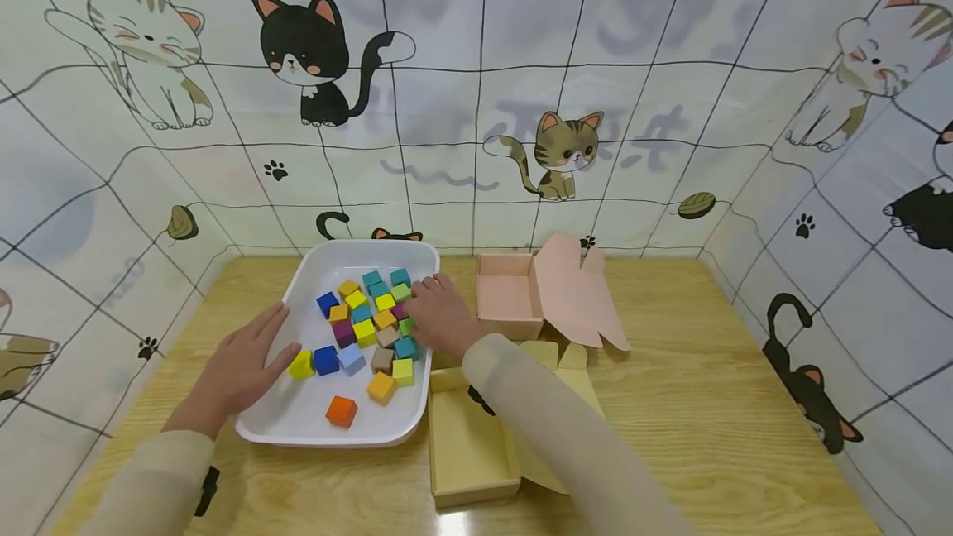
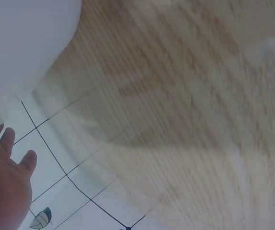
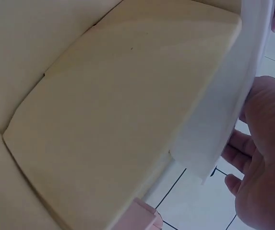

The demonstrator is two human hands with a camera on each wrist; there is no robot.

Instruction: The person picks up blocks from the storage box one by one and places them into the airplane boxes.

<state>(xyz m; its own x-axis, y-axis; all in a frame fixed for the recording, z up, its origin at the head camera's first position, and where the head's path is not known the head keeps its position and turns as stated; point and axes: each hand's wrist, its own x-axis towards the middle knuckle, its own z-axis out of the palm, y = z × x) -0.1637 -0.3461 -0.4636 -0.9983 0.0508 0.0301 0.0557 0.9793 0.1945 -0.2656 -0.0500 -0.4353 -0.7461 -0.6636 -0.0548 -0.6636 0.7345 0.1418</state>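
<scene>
A white tray [image 1: 283, 420] holds many small coloured cubes, most of them grouped toward its right and upper middle. My left hand [image 1: 241, 362] lies over the tray's left rim with fingers extended, its thumb tip right at a yellow cube [image 1: 301, 365]. Over the right rim reaches my right hand [image 1: 442, 317], its loosely bent fingers against the cubes there, beside a light green cube [image 1: 401, 293] and a purple cube [image 1: 399, 312]. The tray wall partly hides these fingers in the right wrist view. Nearest the front sits an orange cube [image 1: 342, 411], apart from the others.
Right of the tray stands an opened yellow box [image 1: 472, 445], partly under my right forearm. Behind it is an opened pink box [image 1: 508, 288] with its lid [image 1: 577, 296] folded out to the right. A cat-printed cloth [image 1: 447, 106] hangs behind the wooden table [image 1: 715, 404].
</scene>
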